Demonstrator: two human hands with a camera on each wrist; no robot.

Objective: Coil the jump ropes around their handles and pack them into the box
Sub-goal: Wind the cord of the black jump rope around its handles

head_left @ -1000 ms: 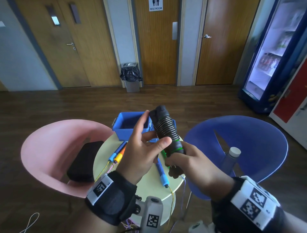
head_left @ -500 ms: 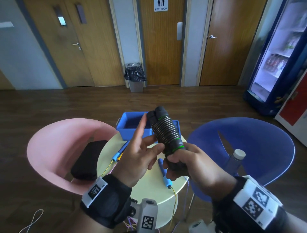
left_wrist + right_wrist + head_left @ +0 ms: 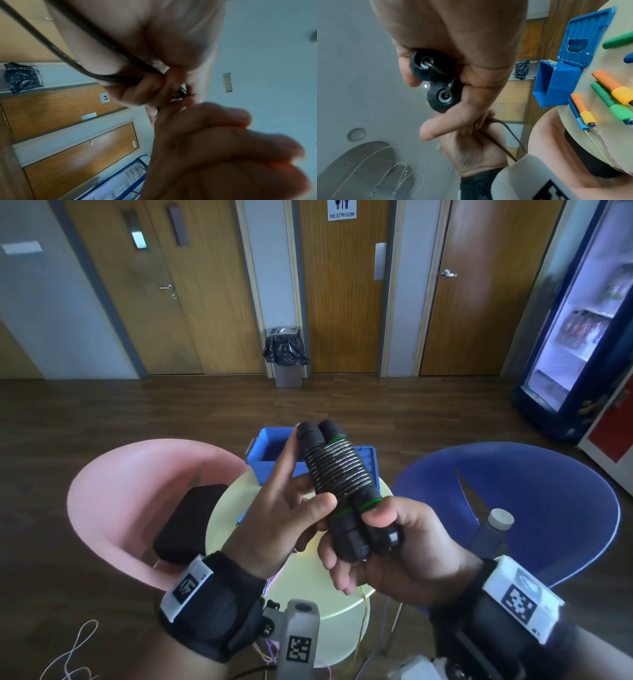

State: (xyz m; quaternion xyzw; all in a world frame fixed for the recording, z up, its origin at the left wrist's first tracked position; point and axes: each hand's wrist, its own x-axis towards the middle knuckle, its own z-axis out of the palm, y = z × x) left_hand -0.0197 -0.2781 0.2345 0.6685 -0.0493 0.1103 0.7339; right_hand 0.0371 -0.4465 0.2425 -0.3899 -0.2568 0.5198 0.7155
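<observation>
A black jump rope (image 3: 337, 474), its cord coiled tightly around two black handles with green rings, is held up above the round table (image 3: 315, 594). My right hand (image 3: 387, 529) grips the lower ends of both handles (image 3: 436, 83). My left hand (image 3: 291, 508) is at the left side of the coil, thumb on the handles and index finger stretched up along them. Its curled fingers pinch the loose loop of black cord (image 3: 511, 135), which also crosses the left wrist view (image 3: 77, 59). The open blue box (image 3: 270, 453) stands behind on the table's far edge (image 3: 556, 86).
Other jump ropes lie on the table with orange-yellow handles (image 3: 614, 88) and green handles (image 3: 611, 102). A pink chair (image 3: 113, 491) holds a black pouch (image 3: 185, 522) on the left. A blue chair (image 3: 531, 498) holds a bottle (image 3: 489, 532) on the right.
The coiled bundle has tilted so both handle tops show side by side. My left index finger has straightened up along the coil. My right hand keeps its grip.
</observation>
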